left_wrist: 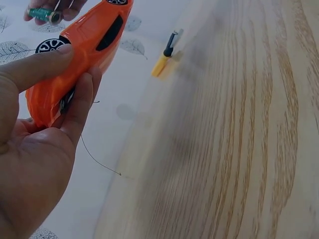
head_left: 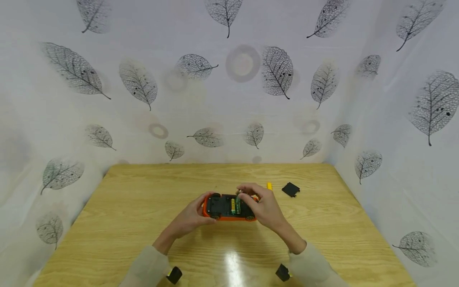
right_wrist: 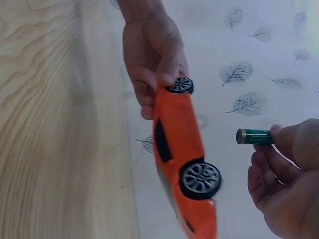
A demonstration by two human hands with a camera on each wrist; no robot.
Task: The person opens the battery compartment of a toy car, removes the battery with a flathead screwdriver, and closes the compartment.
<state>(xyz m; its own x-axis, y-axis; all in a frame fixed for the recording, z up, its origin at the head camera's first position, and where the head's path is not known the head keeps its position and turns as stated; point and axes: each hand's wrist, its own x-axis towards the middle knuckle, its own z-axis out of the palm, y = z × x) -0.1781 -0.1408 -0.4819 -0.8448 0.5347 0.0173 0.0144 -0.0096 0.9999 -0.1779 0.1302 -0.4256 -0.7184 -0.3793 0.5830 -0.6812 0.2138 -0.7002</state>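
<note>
Toy car (head_left: 225, 205) part-hid by R hand (head_left: 262, 202); blk cover (head_left: 291, 189), screwdriver (head_left: 269, 186) nr.

Both forearms wear plain cloth in a pale grey-beige — the left sleeve (head_left: 147, 265) and the right sleeve (head_left: 315, 265) match in colour. Each is roomy, wider than the wrist, and ends at a simple cuff partway along the forearm, leaving the left hand (head_left: 191, 215) and the right hand (head_left: 265, 205) bare. On the inner side of each sleeve, toward the near edge of the desk (head_left: 107, 223), shows a small black angular block, left block (head_left: 174, 275) and right block (head_left: 283, 272) alike — a touch of yellow lies between block and cloth.
</note>
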